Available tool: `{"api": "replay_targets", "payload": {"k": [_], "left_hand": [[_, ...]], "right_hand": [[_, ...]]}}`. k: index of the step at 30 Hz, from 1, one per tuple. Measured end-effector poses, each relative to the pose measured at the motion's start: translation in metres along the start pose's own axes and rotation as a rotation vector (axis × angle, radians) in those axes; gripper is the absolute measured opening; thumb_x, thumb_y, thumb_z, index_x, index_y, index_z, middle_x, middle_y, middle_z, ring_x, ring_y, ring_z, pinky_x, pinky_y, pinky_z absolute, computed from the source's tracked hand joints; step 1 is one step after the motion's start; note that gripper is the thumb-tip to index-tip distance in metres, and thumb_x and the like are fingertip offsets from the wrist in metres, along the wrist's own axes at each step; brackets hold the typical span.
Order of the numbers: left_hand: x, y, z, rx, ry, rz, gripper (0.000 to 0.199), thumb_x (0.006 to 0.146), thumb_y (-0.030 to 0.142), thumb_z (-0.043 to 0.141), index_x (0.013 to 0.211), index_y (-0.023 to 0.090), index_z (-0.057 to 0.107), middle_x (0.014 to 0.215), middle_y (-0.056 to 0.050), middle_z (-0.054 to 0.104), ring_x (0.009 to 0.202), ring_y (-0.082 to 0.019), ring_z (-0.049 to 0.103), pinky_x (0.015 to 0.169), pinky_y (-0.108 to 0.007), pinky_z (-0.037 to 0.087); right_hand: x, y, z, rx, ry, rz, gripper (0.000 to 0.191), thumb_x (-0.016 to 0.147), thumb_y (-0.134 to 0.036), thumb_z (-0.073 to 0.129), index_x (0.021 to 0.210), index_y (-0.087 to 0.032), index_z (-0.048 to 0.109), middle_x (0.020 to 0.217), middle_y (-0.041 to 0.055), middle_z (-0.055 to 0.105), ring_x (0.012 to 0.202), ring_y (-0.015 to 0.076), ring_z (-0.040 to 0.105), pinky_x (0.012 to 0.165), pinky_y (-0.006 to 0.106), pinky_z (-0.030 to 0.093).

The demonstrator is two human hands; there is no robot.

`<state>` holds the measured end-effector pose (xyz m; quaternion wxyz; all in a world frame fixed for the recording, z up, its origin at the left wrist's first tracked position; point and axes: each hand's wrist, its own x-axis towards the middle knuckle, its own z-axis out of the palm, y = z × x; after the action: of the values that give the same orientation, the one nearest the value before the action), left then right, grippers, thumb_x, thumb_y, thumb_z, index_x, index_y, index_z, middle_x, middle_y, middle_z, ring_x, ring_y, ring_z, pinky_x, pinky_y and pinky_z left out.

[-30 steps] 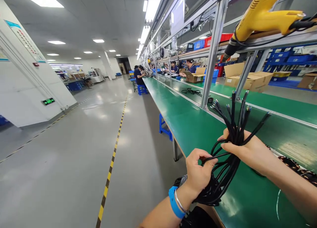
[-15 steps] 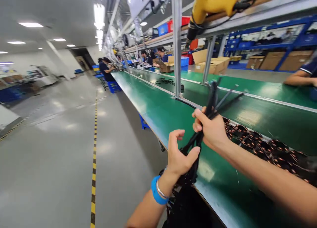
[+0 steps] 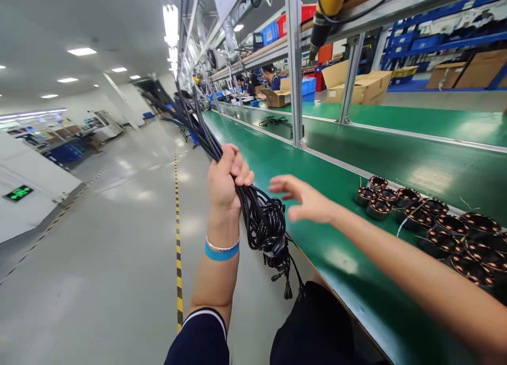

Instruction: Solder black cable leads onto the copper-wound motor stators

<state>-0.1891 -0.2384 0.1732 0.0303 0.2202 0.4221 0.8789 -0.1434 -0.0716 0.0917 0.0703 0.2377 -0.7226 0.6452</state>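
A thick bundle of black cables (image 3: 267, 220) is gripped partway along by my left hand (image 3: 226, 179), with the fingers wrapped round it. Its upper strands reach up and left over the aisle, their far ends blurred. Below the fist hangs a coiled, bunched part with small connectors dangling at the bottom. My right hand (image 3: 303, 198) is empty, its fingers apart, just right of the coils and over the bench edge. Several copper-wound ring coils (image 3: 379, 208) stand in a cluster on the green bench (image 3: 340, 259), beyond my right forearm.
A metal post (image 3: 293, 69) rises from the bench divider. A yellow power tool (image 3: 327, 11) hangs from the overhead rail. More black cables (image 3: 275, 121) lie farther along. Open cardboard boxes (image 3: 368, 85) stand behind. A striped floor line (image 3: 178, 238) runs along the aisle at left.
My right hand has let go of the cables and opened. My left hand, open before, is now closed round the bundle, which has swung left over the aisle. The view has shifted slightly.
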Motion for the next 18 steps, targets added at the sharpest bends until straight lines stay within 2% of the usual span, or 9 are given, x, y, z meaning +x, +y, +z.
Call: {"api": "replay_targets", "payload": {"k": [2,4,6,9,12,14,16,18], "left_hand": [[0.010,0.013,0.000,-0.069,0.063,0.017,0.037,0.100,0.038,0.053,0.069,0.018,0.056,0.044,0.010,0.028,0.029,-0.002,0.026,0.031,-0.013,0.027],[0.020,0.024,-0.003,-0.101,0.094,0.049,0.039,0.100,0.037,0.052,0.067,0.018,0.054,0.044,0.010,0.027,0.029,-0.002,0.023,0.032,-0.013,0.027],[0.028,0.034,-0.009,-0.102,0.107,0.082,0.039,0.101,0.035,0.050,0.066,0.018,0.054,0.044,0.010,0.027,0.030,-0.002,0.022,0.032,-0.013,0.027],[0.037,0.052,-0.024,-0.054,0.139,0.118,0.038,0.102,0.032,0.046,0.068,0.019,0.056,0.046,0.009,0.030,0.031,-0.003,0.022,0.033,-0.013,0.028],[0.038,0.068,-0.041,-0.010,0.149,0.112,0.037,0.103,0.031,0.045,0.069,0.019,0.056,0.048,0.008,0.032,0.032,-0.004,0.023,0.033,-0.014,0.029],[0.032,0.073,-0.049,-0.041,0.114,0.131,0.038,0.104,0.032,0.041,0.070,0.018,0.055,0.049,0.009,0.029,0.031,-0.004,0.019,0.031,-0.014,0.024],[0.020,0.074,-0.054,-0.116,0.062,0.203,0.040,0.105,0.033,0.035,0.073,0.018,0.054,0.049,0.010,0.025,0.031,-0.004,0.013,0.029,-0.013,0.019],[0.004,0.072,-0.057,-0.194,-0.003,0.288,0.037,0.105,0.033,0.034,0.077,0.018,0.053,0.049,0.010,0.025,0.030,-0.003,0.012,0.028,-0.011,0.019]], "right_hand": [[-0.014,0.032,0.020,-0.054,-0.058,0.044,0.096,0.044,-0.064,0.089,0.122,-0.019,0.055,0.116,0.0100,0.064,0.111,0.0294,0.061,0.094,0.044,0.050],[-0.021,0.053,0.043,-0.124,-0.038,0.088,0.087,0.047,-0.053,0.091,0.119,-0.018,0.056,0.109,0.0078,0.066,0.102,0.0276,0.064,0.090,0.043,0.051],[-0.024,0.060,0.064,-0.222,0.058,0.129,0.077,0.052,-0.043,0.090,0.116,-0.017,0.055,0.108,0.0082,0.064,0.099,0.0283,0.062,0.089,0.046,0.050],[-0.025,0.056,0.083,-0.367,0.219,0.153,0.074,0.052,-0.035,0.090,0.114,-0.018,0.054,0.113,0.0108,0.058,0.108,0.0334,0.054,0.092,0.052,0.046],[-0.031,0.051,0.089,-0.457,0.295,0.130,0.071,0.053,-0.036,0.090,0.112,-0.018,0.055,0.111,0.0124,0.056,0.109,0.0369,0.050,0.091,0.054,0.046],[-0.038,0.051,0.088,-0.470,0.277,0.078,0.067,0.055,-0.040,0.089,0.110,-0.019,0.057,0.106,0.0120,0.058,0.103,0.0357,0.053,0.088,0.052,0.047],[-0.045,0.052,0.084,-0.442,0.206,-0.002,0.049,0.068,-0.046,0.081,0.105,-0.021,0.061,0.098,0.0085,0.061,0.091,0.0292,0.058,0.080,0.044,0.051],[-0.050,0.053,0.079,-0.401,0.128,-0.093,0.024,0.087,-0.044,0.063,0.098,-0.023,0.065,0.086,0.0046,0.063,0.078,0.0220,0.060,0.070,0.035,0.052]]}}
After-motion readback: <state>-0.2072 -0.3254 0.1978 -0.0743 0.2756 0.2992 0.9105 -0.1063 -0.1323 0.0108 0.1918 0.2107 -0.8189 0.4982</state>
